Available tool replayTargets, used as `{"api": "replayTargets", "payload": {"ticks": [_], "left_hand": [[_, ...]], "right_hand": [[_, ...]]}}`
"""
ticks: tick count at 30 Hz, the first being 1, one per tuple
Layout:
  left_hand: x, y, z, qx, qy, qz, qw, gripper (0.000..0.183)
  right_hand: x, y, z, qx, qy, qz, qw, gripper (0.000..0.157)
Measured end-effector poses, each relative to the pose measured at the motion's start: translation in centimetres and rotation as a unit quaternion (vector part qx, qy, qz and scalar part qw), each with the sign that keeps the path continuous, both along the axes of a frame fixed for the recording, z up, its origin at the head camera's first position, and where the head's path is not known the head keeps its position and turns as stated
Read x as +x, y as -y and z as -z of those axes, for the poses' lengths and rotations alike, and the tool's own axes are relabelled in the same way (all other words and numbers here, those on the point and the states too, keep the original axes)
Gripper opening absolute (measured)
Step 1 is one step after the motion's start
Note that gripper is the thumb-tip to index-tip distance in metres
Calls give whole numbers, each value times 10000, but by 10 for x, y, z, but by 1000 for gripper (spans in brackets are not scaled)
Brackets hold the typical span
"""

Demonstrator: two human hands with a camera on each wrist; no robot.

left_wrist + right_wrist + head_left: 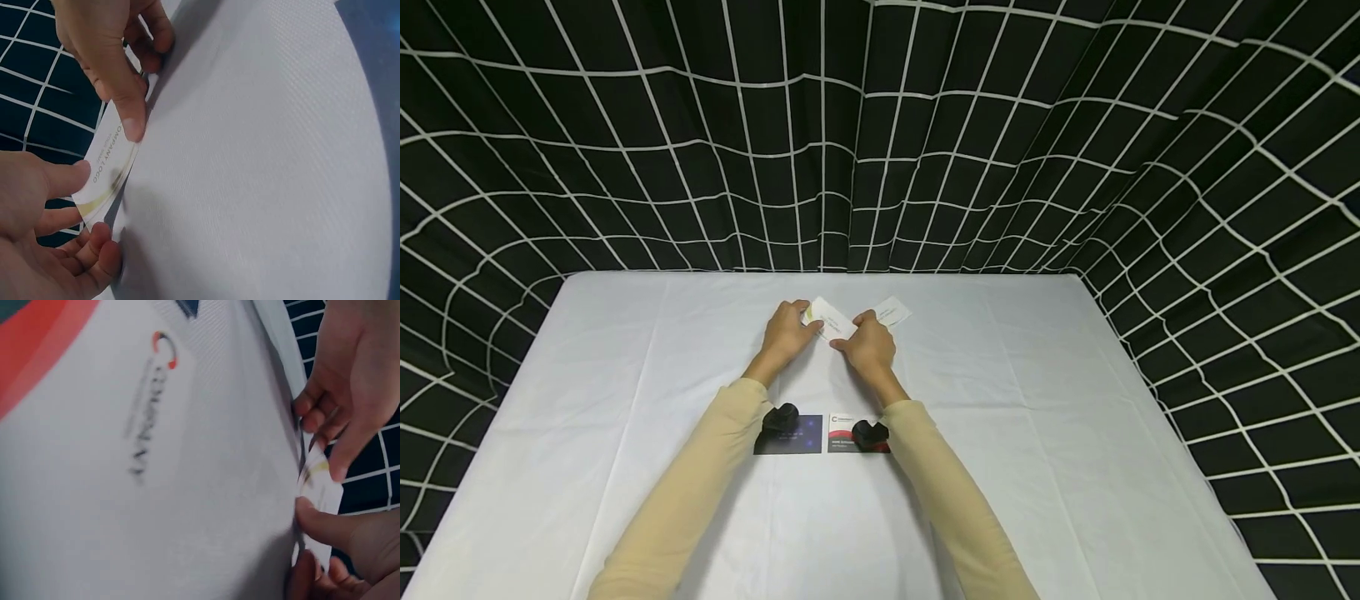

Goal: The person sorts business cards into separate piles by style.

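Note:
Over the far middle of the table, both hands hold one white business card [831,319] tilted between them. The left hand [785,336] grips its left end, thumb on the printed face and fingers at the edge and behind. At the other end, the right hand [871,346] pinches the card with its thumb in front. In the left wrist view the card [103,156] shows "COMPANY LOGO" lettering and a yellow-green curved stripe. The right wrist view shows the same card [326,495] edge-on between both thumbs. A second white card [892,311] lies just beyond the right hand.
Nearer the body, a dark blue card [805,435] and a red, white and black card [838,427] lie side by side, partly covered by the black wrist cameras. A white cloth covers the table [1045,467]. Black curtains with a white grid [820,150] stand behind it.

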State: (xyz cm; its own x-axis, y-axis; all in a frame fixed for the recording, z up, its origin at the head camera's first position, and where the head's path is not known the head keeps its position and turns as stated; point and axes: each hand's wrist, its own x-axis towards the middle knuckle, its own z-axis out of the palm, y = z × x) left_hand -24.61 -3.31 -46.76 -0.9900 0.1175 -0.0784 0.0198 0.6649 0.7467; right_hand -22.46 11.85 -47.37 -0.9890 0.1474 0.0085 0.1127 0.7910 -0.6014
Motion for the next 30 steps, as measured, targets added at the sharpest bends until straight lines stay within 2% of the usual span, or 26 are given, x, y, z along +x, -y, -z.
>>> {"api": "replayTargets", "payload": {"ticks": [11,17,23,30], "left_hand": [[7,8,7,34,-27,151,9999,45],[16,7,6,-6,-165,212,9996,53],[27,1,-3,106,-525,247,9983,54],[40,-9,-16,133,-772,264,9966,43]], "right_hand": [[4,-12,11,-888,-350,-370,9947,40],[11,-18,11,-1627,-388,-397,9851,33],[18,-28,2,-2508,-343,-313,9669,30],[30,-41,-6,-2933,-176,-272,9555,31]]}}
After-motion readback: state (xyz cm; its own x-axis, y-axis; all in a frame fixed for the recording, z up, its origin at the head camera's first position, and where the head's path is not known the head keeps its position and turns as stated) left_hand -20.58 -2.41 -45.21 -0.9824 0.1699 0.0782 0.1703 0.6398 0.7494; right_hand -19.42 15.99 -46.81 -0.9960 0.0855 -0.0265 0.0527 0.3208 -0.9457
